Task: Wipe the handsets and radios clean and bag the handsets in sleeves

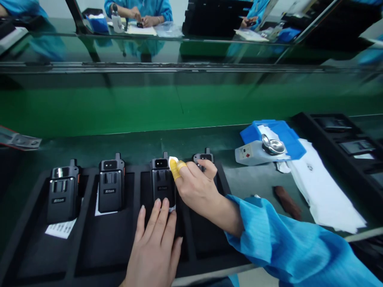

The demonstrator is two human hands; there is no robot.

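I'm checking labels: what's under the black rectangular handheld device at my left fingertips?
Only a white edge, too little to identify, shows at lower right; the device and your left hand cover the rest.

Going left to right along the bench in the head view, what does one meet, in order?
Leftmost Riton device, second Riton device, third Riton device, partly hidden fourth device, white labelled container, black tray at far right.
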